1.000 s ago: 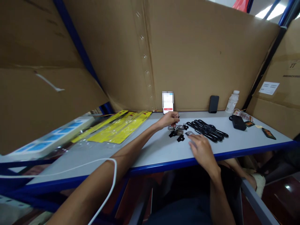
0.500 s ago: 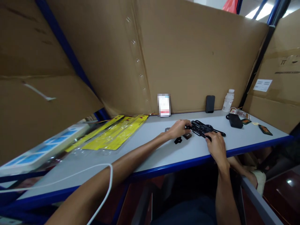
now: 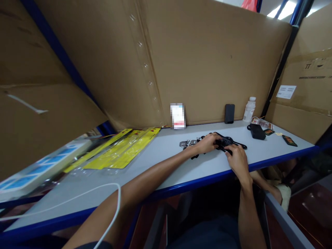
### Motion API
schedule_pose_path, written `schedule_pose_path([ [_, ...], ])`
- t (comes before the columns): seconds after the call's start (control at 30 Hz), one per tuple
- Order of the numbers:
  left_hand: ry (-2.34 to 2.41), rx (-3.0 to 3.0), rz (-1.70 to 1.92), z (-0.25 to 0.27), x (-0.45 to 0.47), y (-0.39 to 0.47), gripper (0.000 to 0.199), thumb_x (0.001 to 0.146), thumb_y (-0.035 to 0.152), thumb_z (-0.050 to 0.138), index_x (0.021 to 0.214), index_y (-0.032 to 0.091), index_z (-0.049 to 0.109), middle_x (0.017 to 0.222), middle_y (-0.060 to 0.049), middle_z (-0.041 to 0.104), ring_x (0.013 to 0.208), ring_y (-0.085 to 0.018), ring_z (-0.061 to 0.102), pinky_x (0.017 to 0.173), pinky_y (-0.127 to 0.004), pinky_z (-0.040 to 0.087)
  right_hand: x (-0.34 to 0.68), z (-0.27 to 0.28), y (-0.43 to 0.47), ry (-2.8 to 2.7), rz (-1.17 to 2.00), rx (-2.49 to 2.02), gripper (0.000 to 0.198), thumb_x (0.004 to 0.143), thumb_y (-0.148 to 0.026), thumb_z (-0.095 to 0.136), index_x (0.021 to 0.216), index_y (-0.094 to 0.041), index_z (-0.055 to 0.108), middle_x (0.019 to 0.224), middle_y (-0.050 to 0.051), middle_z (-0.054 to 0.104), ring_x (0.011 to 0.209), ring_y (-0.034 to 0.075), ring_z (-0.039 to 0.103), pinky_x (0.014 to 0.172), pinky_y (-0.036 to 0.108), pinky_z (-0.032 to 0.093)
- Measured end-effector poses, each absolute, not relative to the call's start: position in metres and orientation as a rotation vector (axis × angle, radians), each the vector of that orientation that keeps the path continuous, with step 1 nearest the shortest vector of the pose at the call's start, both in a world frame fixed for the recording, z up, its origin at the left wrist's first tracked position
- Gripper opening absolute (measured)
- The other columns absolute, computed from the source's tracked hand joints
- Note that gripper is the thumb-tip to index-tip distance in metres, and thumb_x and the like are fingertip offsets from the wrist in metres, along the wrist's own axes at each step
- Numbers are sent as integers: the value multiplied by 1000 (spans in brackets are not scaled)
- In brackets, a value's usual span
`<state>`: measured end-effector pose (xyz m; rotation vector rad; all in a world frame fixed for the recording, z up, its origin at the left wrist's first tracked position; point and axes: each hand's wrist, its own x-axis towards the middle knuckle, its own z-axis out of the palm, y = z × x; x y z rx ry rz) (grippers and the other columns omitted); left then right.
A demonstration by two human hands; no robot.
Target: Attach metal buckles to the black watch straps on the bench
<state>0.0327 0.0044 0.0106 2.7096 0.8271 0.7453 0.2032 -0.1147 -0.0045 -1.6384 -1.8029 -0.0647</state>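
A black bracket-like piece with several slotted arms [image 3: 228, 140] lies on the table. My left hand [image 3: 208, 143] reaches over its left end, fingers bent and closed on it; the fingertips are partly hidden. At the near side, my right hand [image 3: 237, 159] has its thumb and fingers round one of the arms. Silvery metal parts [image 3: 185, 144] lie to the left of my left hand. A small black part [image 3: 195, 156] sits just below that wrist.
Yellow cards with clear plastic packs [image 3: 129, 148] lie at the left, beside a white-and-blue box [image 3: 49, 166]. A phone with a lit screen [image 3: 178, 117], a dark phone [image 3: 229, 114] and a bottle [image 3: 249, 110] stand along the cardboard wall. A black case [image 3: 256, 132] lies right. A white cable [image 3: 118, 200] crosses my left arm.
My left hand has moved right, from the bracket's left tip farther over the piece, uncovering the silvery parts. My right hand stays at the near arm. The view has shifted slightly.
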Motion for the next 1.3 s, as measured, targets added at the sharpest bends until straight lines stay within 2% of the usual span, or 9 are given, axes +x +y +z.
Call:
schedule_pose_path([
  [0.13,808,2714,786,6,31,3,49,78,2,61,124,16,68,118,-10,70,85,-18,67,86,-34,56,203,-5,-114,-1800,-75,-1644,28,93,-14,57,109,-24,78,115,7,76,110,27,59,98,39,45],
  [0.23,802,2723,773,10,29,0,51,77,0,55,123,15,70,119,-12,72,93,-21,69,89,-34,56,203,-5,-114,-1806,-76,-1656,28,93,-15,57,110,-23,77,114,8,75,110,27,59,99,39,45],
  [0.33,797,2698,747,19,25,-6,53,78,0,51,125,18,71,119,-10,75,103,-23,70,92,-34,55,204,-5,-114,-1815,-75,-1664,28,93,-15,56,111,-22,77,114,8,75,111,27,59,99,39,44],
  [0.47,905,2679,738,28,15,-15,64,77,0,49,134,21,67,124,-9,74,105,-24,70,94,-35,55,204,-6,-114,-1813,-79,-1673,28,94,-15,56,112,-21,77,116,8,75,111,27,59,99,38,44],
  [0.63,1124,2706,751,32,-5,-17,48,80,3,54,121,19,72,121,-11,73,112,-27,67,97,-38,54,203,-7,-114,-1803,-92,-1662,28,94,-16,56,111,-22,77,115,8,75,111,27,59,99,39,45],
  [0.9,1455,2542,863,32,-74,-2,32,87,11,54,109,18,75,102,-9,76,94,-24,69,85,-33,54,204,-7,-113,-1813,-122,-1670,27,94,-17,55,111,-22,76,115,9,75,111,28,58,97,39,44],
  [1.07,1538,2580,788,24,-92,8,36,81,9,56,109,18,75,108,-10,75,98,-24,67,85,-30,52,204,-7,-112,-1810,-117,-1666,27,94,-18,54,111,-22,76,114,9,75,110,28,59,97,39,43],
  [1.3,1410,2517,654,22,-101,12,34,77,10,60,106,18,76,101,-9,74,87,-22,68,79,-28,50,207,-9,-110,-1818,-136,-1648,29,94,-18,52,112,-19,76,115,10,75,108,29,58,98,41,43],
])
